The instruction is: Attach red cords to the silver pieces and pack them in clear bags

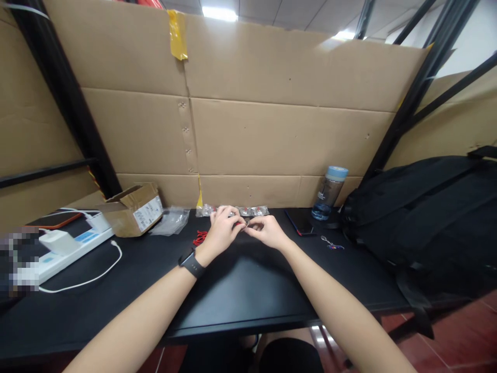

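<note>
Black flat-topped table (248,290): left hand (225,228) and right hand (267,231) nearly meet toward far edge, both apparently pinching tiny, partly red piece (247,223), mostly hidden. Probably light, easily dropped; best held by ends. Clear plastic packets (252,211) lie along far edge.

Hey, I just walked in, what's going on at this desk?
A person is working with both bare hands at a black table. The left-hand grip and right-hand grip come together, pinching a small item that is too hidden to identify. Red cords lie beside the left hand, and clear packets stretch in a row behind the hands, along the cardboard wall.
</note>
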The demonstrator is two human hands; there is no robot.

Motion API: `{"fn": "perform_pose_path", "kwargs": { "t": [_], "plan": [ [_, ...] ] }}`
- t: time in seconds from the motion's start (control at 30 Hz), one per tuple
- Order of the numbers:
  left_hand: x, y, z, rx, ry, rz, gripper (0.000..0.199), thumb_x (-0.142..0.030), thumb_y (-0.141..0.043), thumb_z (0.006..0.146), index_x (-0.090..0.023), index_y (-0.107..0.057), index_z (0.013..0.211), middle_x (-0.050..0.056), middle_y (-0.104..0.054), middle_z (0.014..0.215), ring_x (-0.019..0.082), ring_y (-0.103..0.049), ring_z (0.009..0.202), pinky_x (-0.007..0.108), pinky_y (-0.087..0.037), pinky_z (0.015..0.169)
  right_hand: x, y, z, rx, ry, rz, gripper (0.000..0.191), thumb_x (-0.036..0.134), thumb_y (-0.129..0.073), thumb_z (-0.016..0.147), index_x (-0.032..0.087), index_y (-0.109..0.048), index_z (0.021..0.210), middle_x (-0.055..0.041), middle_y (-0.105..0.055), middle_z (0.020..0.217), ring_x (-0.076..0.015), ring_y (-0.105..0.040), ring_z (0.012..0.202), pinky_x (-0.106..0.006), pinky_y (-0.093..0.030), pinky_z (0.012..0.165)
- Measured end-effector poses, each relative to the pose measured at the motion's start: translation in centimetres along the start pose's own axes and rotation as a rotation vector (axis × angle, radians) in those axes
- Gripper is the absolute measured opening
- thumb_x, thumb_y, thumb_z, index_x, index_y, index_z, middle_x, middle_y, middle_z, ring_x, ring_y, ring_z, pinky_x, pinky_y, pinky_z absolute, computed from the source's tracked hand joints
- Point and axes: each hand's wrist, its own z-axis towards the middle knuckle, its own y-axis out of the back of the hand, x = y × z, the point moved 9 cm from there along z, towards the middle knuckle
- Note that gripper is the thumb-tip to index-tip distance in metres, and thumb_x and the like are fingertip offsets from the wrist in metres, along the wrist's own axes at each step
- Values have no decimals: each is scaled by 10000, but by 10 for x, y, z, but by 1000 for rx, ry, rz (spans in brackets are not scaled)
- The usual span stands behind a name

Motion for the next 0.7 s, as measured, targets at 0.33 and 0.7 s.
{"fn": "perform_pose_path", "kwargs": {
  "t": [0.33, 0.7],
  "plan": [
    [-6, 3, 1, 47, -43, 47, 89, -279, -668, 911, -255, -732, 854, 49, -647, 1100, 276, -479, 1152, 465, -323, 948, -7, 0, 1, -35, -64, -21, 139, 215, -660, 832, 160, -787, 828, -30, -725, 632, -142, -636, 554, -222, -471, 565],
    [8, -6, -5, -15, 193, -78, 110, -309, -670, 892, -259, -744, 828, 56, -642, 1072, 282, -507, 1128, 465, -344, 960, 13, 12, 0, -145, 86, -166, 116, 179, -668, 779, 175, -779, 814, -32, -731, 673, -130, -612, 542, -234, -466, 575]
  ]
}}
